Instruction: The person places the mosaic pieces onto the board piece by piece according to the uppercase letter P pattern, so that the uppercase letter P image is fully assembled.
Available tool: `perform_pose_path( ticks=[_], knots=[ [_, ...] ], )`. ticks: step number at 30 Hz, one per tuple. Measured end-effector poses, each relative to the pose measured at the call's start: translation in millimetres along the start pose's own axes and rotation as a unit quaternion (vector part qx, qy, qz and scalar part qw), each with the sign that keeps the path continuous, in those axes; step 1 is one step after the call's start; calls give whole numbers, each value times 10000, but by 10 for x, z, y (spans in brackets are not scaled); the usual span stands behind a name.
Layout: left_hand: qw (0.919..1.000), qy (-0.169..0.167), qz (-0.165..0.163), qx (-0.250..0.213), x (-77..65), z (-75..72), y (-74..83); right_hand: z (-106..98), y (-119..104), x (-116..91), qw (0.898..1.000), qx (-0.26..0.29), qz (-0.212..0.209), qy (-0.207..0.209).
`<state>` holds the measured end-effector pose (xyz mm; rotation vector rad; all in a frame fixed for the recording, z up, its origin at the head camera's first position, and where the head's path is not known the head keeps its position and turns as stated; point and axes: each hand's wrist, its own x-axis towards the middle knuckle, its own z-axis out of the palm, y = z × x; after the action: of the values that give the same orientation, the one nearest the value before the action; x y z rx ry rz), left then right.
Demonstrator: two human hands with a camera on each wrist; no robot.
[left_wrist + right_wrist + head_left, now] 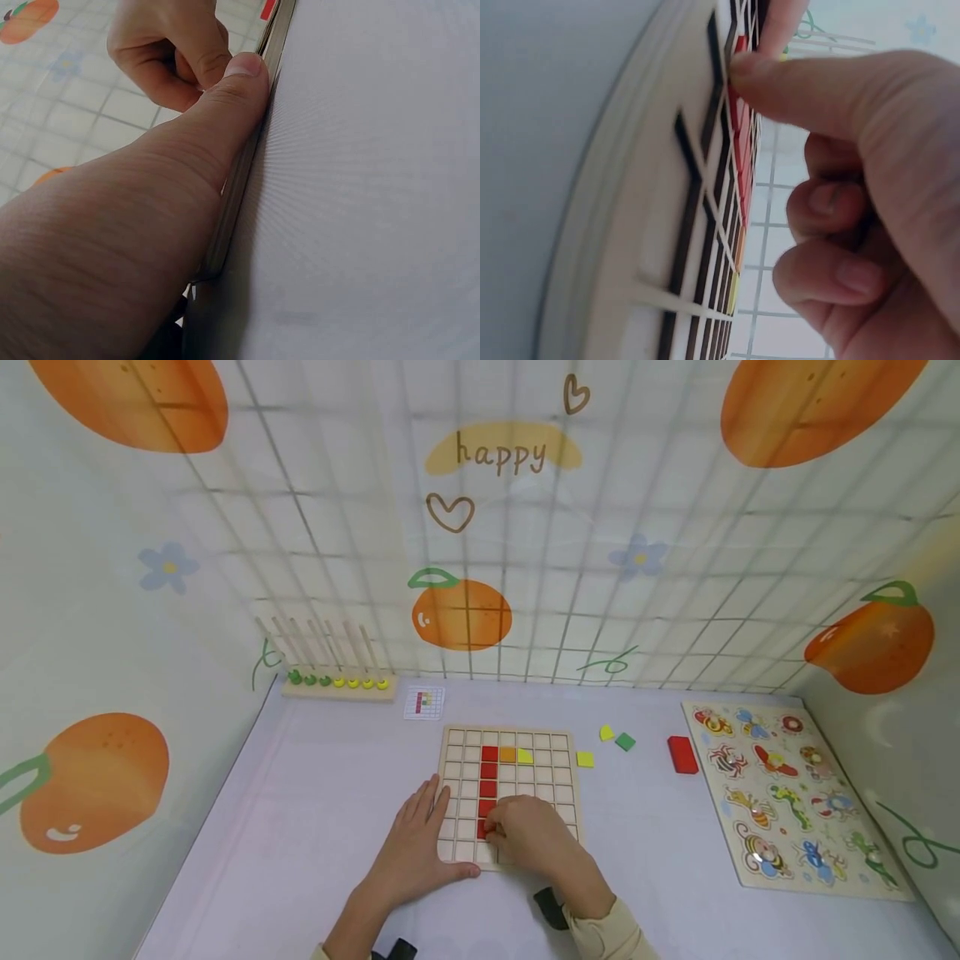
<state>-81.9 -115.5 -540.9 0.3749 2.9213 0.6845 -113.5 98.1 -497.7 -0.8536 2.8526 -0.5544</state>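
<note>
A wooden grid board holds a column of several red square tiles, with an orange tile and a yellow tile beside the topmost one. At the column's lower end, my right hand pinches the lowest red tile in its cell. The right wrist view shows its thumb against that red tile, the other fingers curled in. My left hand rests at the board's left edge, fingers extended, its thumb along the front edge.
Right of the board lie loose yellow and green pieces and a red block. An insect puzzle board lies far right. A small pattern card and a peg stand with green and yellow beads are at the back left.
</note>
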Motion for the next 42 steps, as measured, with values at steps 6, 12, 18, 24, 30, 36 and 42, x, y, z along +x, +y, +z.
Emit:
perform_pose_path(
  ticks=[6, 12, 18, 24, 30, 36, 42],
  knots=[
    [10000, 28, 39, -43, 2, -6, -9, 2, 9, 14, 9991, 255, 348, -57],
    [10000, 56, 31, 20, -5, 22, -22, -3, 16, 17, 9979, 375, 507, -133],
    [10000, 63, 27, 41, -8, 18, -21, -4, 14, 21, 9980, 376, 499, -135],
    [10000, 24, 4, 42, -9, 14, -16, -2, 1, 26, 9970, 472, 554, -272],
    [10000, 10, -11, 36, -17, 20, -17, 6, 1, 25, 9979, 414, 423, -259],
    [10000, -44, -51, 36, -24, 20, -13, -11, 10, 13, 9991, 326, 228, -177],
    [10000, 19, 26, 49, 0, 20, -18, -95, 42, -13, 9986, 449, 281, 5]
  ],
)
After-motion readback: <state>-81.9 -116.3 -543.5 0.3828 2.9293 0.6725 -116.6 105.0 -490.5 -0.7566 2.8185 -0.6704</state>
